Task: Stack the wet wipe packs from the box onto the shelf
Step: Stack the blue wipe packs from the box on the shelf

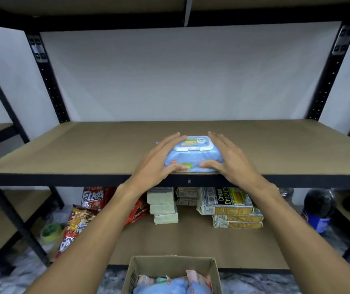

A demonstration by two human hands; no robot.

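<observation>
A blue wet wipe pack (pixel 193 156) with a white flip lid lies flat near the front edge of the brown shelf board (pixel 85 149). My left hand (pixel 159 160) lies against its left side and my right hand (pixel 231 160) against its right side. The fingers of both are nearly straight and the thumbs touch the pack's front face. Below, at the bottom of the view, an open cardboard box (pixel 172 266) holds several more blue and pink packs (pixel 170 286).
The rack has black metal posts (pixel 47 77) and a black front rail (pixel 297 180). On the lower shelf sit snack bags (pixel 78 221), stacked green packets (pixel 163 206), cream cracker packs (pixel 231 206) and a dark bottle (pixel 318 209). A white wall stands behind.
</observation>
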